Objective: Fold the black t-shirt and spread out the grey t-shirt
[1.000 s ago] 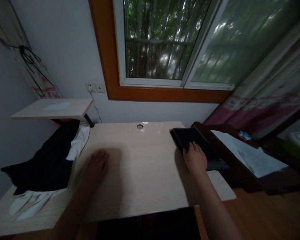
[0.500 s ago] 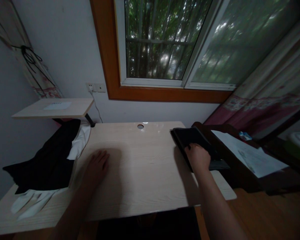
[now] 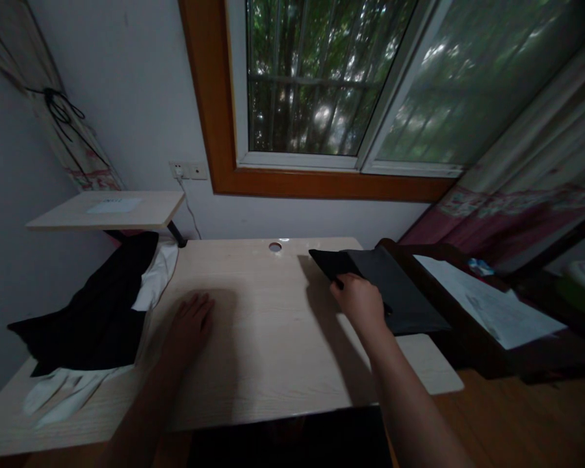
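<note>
Head view: a flat black piece [image 3: 334,261], its material too dark to tell, is at the right side of the desk [image 3: 273,338], its left corner raised above the wood and casting a shadow there. The right hand [image 3: 358,299] holds this piece, its fingers curled closed on the near edge. Just to the right, beside that hand, a dark grey flat panel [image 3: 407,296] lies across the desk's right edge; whether the 2 are joined I cannot tell.

The left hand [image 3: 194,318] rests palm down on the left half of the desk, holding nothing, its fingers extended with narrow gaps. To its left lies a heap of black cloth [image 3: 92,318], with white cloth [image 3: 158,270] showing at its far right side and near end. Behind the heap stands a small raised shelf [image 3: 151,209] bearing a white paper label [image 3: 114,205].

Near the desk's far edge is a round cable hole [image 3: 275,247]. On the wall, a white cable [image 3: 191,211] hangs from a socket [image 3: 178,170]. To the right, paper sheets [image 3: 487,305] lie on dark brown furniture [image 3: 468,348], below a flowered curtain [image 3: 541,143] beside the sliding window [image 3: 322,84].
</note>
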The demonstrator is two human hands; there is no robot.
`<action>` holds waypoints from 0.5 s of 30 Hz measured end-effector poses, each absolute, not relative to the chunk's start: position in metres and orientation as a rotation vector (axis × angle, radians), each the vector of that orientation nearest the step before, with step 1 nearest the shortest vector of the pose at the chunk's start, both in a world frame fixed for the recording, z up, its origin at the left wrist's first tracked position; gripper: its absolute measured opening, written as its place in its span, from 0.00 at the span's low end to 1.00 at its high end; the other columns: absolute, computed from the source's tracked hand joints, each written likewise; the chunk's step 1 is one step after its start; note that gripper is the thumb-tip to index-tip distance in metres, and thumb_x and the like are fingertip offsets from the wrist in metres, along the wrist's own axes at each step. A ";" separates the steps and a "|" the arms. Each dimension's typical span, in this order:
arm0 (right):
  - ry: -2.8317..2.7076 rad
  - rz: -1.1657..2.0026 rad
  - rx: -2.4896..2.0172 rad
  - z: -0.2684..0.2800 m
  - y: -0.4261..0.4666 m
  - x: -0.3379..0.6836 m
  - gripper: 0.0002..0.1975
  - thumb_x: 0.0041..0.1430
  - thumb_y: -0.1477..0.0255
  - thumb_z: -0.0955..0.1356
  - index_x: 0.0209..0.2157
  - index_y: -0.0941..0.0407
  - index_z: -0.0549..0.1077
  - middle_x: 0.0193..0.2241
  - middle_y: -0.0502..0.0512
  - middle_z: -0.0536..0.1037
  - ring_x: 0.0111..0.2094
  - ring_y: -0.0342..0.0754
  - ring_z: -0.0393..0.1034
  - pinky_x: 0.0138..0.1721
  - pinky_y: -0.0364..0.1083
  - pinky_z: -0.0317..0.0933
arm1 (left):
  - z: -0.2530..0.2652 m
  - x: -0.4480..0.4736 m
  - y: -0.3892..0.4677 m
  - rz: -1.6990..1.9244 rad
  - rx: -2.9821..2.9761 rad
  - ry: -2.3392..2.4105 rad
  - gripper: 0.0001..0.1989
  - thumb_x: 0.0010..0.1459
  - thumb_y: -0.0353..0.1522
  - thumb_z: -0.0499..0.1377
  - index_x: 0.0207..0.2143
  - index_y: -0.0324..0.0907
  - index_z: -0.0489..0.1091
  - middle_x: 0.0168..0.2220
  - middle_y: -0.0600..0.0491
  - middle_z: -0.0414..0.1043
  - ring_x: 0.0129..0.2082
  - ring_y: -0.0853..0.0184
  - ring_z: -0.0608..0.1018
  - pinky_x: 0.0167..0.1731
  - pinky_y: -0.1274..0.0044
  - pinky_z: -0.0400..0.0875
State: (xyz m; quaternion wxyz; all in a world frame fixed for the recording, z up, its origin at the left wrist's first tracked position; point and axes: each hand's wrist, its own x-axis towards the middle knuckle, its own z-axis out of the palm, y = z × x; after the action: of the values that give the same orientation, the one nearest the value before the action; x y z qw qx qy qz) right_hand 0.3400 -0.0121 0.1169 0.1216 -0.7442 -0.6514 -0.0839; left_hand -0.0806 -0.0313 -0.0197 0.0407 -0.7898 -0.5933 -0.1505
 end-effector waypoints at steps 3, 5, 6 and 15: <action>-1.938 -0.085 -2.021 0.123 -0.005 0.316 0.13 0.60 0.68 0.66 0.38 0.57 0.82 0.36 0.63 0.83 0.34 0.52 0.78 0.34 0.44 0.62 | -0.021 -0.082 -0.031 -0.457 -2.425 -1.825 0.23 0.66 0.33 0.48 0.61 0.41 0.68 0.65 0.46 0.64 0.67 0.54 0.63 0.67 0.55 0.54; -1.906 0.132 -1.867 0.124 0.004 0.302 0.12 0.58 0.68 0.67 0.36 0.56 0.83 0.35 0.61 0.84 0.34 0.53 0.78 0.35 0.44 0.63 | -0.022 -0.083 -0.030 -0.465 -2.427 -1.831 0.23 0.66 0.32 0.48 0.61 0.40 0.68 0.65 0.46 0.63 0.67 0.54 0.62 0.67 0.55 0.54; -1.853 0.286 -1.779 0.122 0.009 0.296 0.12 0.57 0.67 0.67 0.36 0.56 0.83 0.35 0.60 0.84 0.35 0.52 0.78 0.36 0.44 0.63 | -0.022 -0.082 -0.031 -0.475 -2.426 -1.831 0.23 0.66 0.32 0.48 0.60 0.40 0.68 0.65 0.46 0.63 0.67 0.54 0.63 0.67 0.56 0.54; -1.293 1.105 -1.485 0.044 0.047 0.295 0.16 0.51 0.59 0.69 0.28 0.59 0.78 0.23 0.57 0.80 0.24 0.49 0.73 0.27 0.44 0.65 | -0.018 -0.080 -0.032 -0.528 -2.429 -1.839 0.22 0.66 0.33 0.49 0.60 0.41 0.69 0.64 0.46 0.65 0.66 0.55 0.65 0.67 0.55 0.54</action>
State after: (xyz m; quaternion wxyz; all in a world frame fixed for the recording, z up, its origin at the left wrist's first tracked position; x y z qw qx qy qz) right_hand 0.2946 0.0468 0.0442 0.4273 -0.5946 -0.5177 0.4425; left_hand -0.0800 -0.0319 -0.0178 0.0248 -0.7853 -0.5946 -0.1706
